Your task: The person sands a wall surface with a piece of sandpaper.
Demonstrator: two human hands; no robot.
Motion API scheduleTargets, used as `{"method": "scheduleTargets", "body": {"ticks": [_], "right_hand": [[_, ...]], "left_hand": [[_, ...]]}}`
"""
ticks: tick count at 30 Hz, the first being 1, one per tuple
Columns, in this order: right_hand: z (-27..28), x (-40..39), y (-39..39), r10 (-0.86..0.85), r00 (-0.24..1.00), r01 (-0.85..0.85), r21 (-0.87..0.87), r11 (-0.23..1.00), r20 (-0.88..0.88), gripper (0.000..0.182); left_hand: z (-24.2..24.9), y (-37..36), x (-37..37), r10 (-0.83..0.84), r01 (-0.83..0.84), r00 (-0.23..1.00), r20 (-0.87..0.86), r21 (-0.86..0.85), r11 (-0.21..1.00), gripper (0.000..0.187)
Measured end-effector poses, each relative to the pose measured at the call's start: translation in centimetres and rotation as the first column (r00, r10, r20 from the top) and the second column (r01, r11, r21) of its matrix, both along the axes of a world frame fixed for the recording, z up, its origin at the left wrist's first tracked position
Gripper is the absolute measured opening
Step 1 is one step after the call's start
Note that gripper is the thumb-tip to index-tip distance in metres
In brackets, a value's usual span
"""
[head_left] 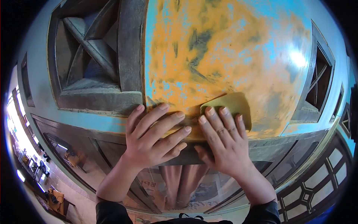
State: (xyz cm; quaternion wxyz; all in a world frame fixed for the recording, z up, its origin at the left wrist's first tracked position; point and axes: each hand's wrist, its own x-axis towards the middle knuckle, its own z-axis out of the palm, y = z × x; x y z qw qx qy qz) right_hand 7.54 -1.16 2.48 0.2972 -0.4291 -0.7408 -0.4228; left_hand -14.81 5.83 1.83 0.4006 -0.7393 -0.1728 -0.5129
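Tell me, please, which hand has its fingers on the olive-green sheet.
The right hand: it rests on the olive-green sheet, whereas the left hand is spread apart from it.

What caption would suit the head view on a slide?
Right hand over a thin olive-green sheet against a patchy orange-and-blue painted wall, left hand spread alongside.

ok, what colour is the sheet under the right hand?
The sheet under the right hand is dull olive green, best seen in the head view.
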Motion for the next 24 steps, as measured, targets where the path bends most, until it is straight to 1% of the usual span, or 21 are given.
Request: {"method": "scheduleTargets", "body": {"ticks": [1,3,5,6,9,13,14,15,16,18,19,21,22,24], "right_hand": [[0.8,0.0,0.0,-0.054,0.998,0.054,0.025,0.998,0.031,0.068],[3.1,0.5,-0.2,-0.067,0.998,0.067,0.009,0.998,0.022,0.072],[4.8,1.1,-0.2,-0.051,0.999,0.051,0.06,0.997,-0.002,0.077],[5.6,1.4,-0.1,-0.044,0.999,0.045,0.088,0.995,-0.012,0.08],[7.1,1.9,1.4,-0.031,0.997,0.048,0.24,0.969,-0.072,0.087],[6.9,0.8,1.9,-0.186,0.974,0.214,0.26,0.942,-0.128,0.091],[6.7,0.5,2.1,-0.15,0.978,0.186,0.286,0.94,-0.144,0.09],[6.2,0.0,2.2,-0.154,0.982,0.177,0.24,0.955,-0.109,0.086],[5.2,-0.8,1.9,-0.157,0.985,0.169,0.194,0.966,-0.076,0.083],[2.3,-2.4,1.2,-0.157,0.988,0.156,0.073,0.985,0.012,0.076],[2.0,-2.1,1.3,-0.162,0.985,0.156,0.091,0.984,0.067,0.075],[2.2,-1.0,1.3,-0.168,0.97,0.146,0.131,0.98,0.175,0.073],[3.5,-0.7,1.3,-0.15,0.985,0.14,0.118,0.983,0.084,0.071],[5.3,-1.1,1.9,-0.155,0.988,0.154,0.207,0.966,-0.012,0.071]], "left_hand": [[0.0,0.0,-0.2,0.003,-0.003,1.0,0.012,-0.014,1.0,0.029],[0.2,-0.1,-0.4,0.007,-0.007,0.999,0.031,-0.027,1.0,0.034],[0.4,-0.1,-0.4,0.015,-0.013,0.999,0.052,-0.03,0.999,0.038],[0.1,0.0,-0.4,0.013,-0.011,0.999,0.046,-0.044,0.999,0.041],[-0.1,0.1,-0.4,-0.006,0.009,0.999,0.047,-0.073,0.997,0.043],[-2.0,0.5,-0.9,0.027,-0.024,0.999,0.036,-0.075,0.997,0.044],[-2.8,0.6,-1.0,0.05,-0.047,0.998,0.043,-0.062,0.997,0.045],[-3.5,0.6,-1.1,0.073,-0.071,0.996,0.05,-0.046,0.996,0.045],[-4.4,0.7,-1.3,0.088,-0.084,0.995,0.049,-0.069,0.994,0.045],[-5.8,0.4,-1.3,0.11,-0.095,0.988,0.111,-0.139,0.986,0.041],[-6.5,0.4,-1.3,0.124,-0.098,0.982,0.143,-0.175,0.98,0.04],[-7.4,0.7,-1.1,0.12,-0.089,0.975,0.188,-0.169,0.982,0.038],[-7.6,0.9,-1.1,0.118,-0.084,0.971,0.207,-0.166,0.983,0.037],[-7.7,0.8,-1.1,0.109,-0.071,0.97,0.217,-0.175,0.982,0.034]]}}
